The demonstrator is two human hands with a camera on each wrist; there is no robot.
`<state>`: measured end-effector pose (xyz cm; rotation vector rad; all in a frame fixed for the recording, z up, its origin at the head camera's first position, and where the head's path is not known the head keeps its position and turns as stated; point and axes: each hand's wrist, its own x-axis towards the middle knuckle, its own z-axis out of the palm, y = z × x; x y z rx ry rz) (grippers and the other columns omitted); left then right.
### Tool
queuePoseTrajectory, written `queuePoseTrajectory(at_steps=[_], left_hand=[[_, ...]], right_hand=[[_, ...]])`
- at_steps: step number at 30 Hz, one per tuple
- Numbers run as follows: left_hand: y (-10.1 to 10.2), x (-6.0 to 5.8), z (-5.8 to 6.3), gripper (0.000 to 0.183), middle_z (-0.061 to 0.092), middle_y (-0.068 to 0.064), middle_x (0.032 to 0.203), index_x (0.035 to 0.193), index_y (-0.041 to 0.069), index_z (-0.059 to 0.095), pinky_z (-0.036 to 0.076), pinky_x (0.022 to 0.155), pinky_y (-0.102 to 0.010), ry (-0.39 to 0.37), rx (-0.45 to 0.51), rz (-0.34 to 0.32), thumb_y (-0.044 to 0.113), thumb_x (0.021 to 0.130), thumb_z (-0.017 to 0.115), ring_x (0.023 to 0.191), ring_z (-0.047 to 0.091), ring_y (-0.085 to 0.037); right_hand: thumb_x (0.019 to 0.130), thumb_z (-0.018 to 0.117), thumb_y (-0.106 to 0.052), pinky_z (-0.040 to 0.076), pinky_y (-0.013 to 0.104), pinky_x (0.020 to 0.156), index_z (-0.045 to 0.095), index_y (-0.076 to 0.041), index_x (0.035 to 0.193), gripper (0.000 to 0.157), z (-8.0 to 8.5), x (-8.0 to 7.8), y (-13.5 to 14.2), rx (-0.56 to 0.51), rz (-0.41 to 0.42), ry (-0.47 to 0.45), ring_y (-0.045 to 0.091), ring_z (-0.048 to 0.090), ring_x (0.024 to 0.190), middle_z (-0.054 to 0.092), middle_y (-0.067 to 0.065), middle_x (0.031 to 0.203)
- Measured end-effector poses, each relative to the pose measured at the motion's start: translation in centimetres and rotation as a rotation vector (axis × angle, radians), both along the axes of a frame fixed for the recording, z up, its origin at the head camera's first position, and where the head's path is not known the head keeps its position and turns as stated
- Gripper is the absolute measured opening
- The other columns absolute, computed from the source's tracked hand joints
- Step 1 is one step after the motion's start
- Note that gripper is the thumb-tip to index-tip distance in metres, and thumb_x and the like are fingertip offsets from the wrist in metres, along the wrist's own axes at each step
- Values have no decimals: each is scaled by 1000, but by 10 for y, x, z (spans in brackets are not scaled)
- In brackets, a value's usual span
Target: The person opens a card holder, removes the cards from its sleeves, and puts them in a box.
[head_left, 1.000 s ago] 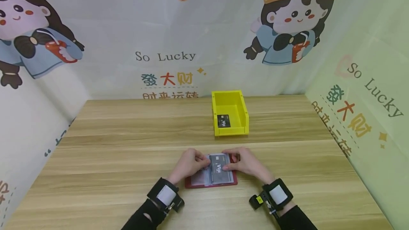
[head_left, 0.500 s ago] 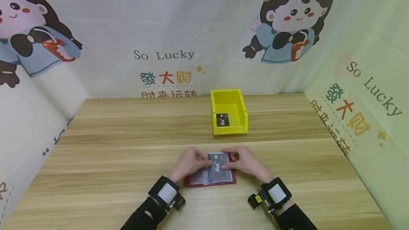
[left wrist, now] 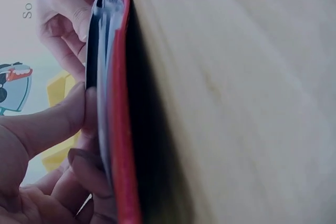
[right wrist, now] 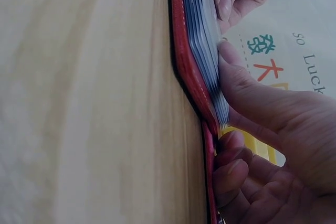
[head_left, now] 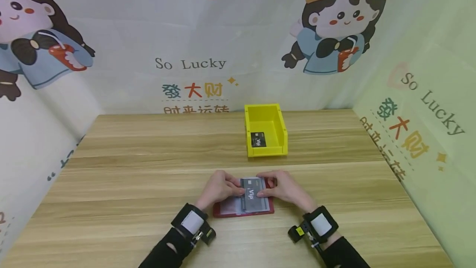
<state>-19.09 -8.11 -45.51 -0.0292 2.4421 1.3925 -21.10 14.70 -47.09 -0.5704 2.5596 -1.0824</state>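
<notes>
A red card holder [head_left: 243, 215] lies opened out on the table, its clear plastic sleeves [head_left: 230, 206] facing up. On its right half is a grey card marked "Vip" [head_left: 256, 204]. My left hand [head_left: 220, 187] pinches the card's left edge between thumb and fingers; the left wrist view shows the dark card edge [left wrist: 91, 64] in that pinch. From the right, my right hand [head_left: 284, 187] holds the holder, its thumb on the sleeve stack [right wrist: 202, 40] and its other fingers at the red cover [right wrist: 189, 72].
A yellow bin [head_left: 280, 151] stands behind the holder with a black "Vip" card [head_left: 258, 139] inside. The wooden table [head_left: 148, 152] meets a printed cloth backdrop [head_left: 260, 32] at the back and sides. Each wrist wears a black strapped camera.
The grey card has shifted slightly left relative to the holder, along with my left fingertips. My right hand keeps its place on the holder. The whole head view has shifted a little.
</notes>
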Motion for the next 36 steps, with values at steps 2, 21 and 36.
queuePoseTrajectory(at_steps=[2,21,36], left_hand=[[-2,-1,0,18,78,-12,85,89,1,74,45,59,-22,16,-4,-14,12,80,84,69,64,-10],[-43,1,5,21,77,-15,90,100,-7,70,57,69,-27,-70,128,-94,10,89,73,72,68,-10],[-47,2,7,28,77,-19,97,115,-12,64,59,73,-26,-89,268,-17,7,94,68,74,70,-8]], right_hand=[[82,83,-30,29,20,58,64,-7,134,59,0,0,1,-6,6,9,11,42,67,45,-3,72],[82,84,-25,28,20,58,66,-8,131,56,3,1,-2,-7,-23,-34,12,43,69,46,-2,73],[94,71,-25,41,22,58,71,-4,117,31,20,-4,-8,-48,1,24,11,53,67,60,0,76]])
